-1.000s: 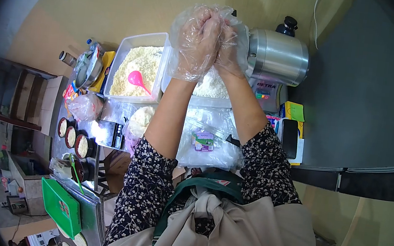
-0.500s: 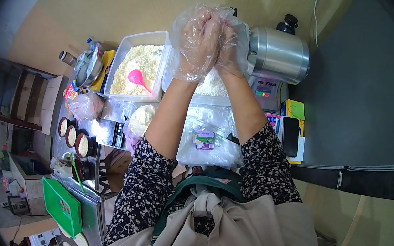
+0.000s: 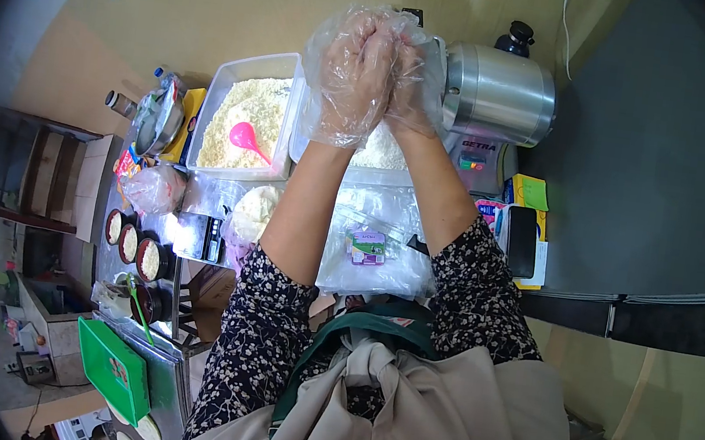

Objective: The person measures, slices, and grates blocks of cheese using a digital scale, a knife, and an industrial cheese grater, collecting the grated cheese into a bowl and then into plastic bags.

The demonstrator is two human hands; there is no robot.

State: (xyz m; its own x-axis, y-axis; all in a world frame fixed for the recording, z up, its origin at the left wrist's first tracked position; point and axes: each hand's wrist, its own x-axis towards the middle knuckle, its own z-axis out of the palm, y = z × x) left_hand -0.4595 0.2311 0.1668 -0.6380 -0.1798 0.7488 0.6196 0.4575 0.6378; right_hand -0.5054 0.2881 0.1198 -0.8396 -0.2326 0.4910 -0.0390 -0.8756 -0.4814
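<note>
— Biggest first?
— Grey worktop [image 3: 667, 171] down the whole right side of the frame; beige apron [image 3: 433, 423] across the bottom centre, with flowered sleeves [image 3: 255, 331] rising out of it

— Next down?
— Steel machine [image 3: 498, 93] at upper centre-right, barrel horizontal, just right of the hands. Left of it, two clear tubs side by side: left tub [image 3: 218, 94] full of pale crumbs with a pink scoop [image 3: 245, 138] lying in them, right tub [image 3: 354, 174] with whiter crumbs, mostly hidden behind the wrists

— And the hands?
— Raised at top centre, in line with the right tub; touching the crumbs or not, cannot tell. Left hand [image 3: 352, 66] and right hand [image 3: 413, 87] both in loose clear plastic gloves [image 3: 316, 119], pressed against each other, fingers of both curled fully closed and locked together. Anything squeezed between the palms: cannot tell, hidden by fingers and crinkled plastic

— Smaller bits?
— Heap of clear bags [image 3: 382, 268] at centre between the forearms; green tray [image 3: 112, 371] at lower left; black phone [image 3: 518, 245] just below a yellow box [image 3: 532, 194], under the machine; dark scale [image 3: 196, 238] left of the bags; row of three round filled tins [image 3: 129, 244] left of the scale; small purple-labelled packet [image 3: 367, 246] on top of the bags
</note>
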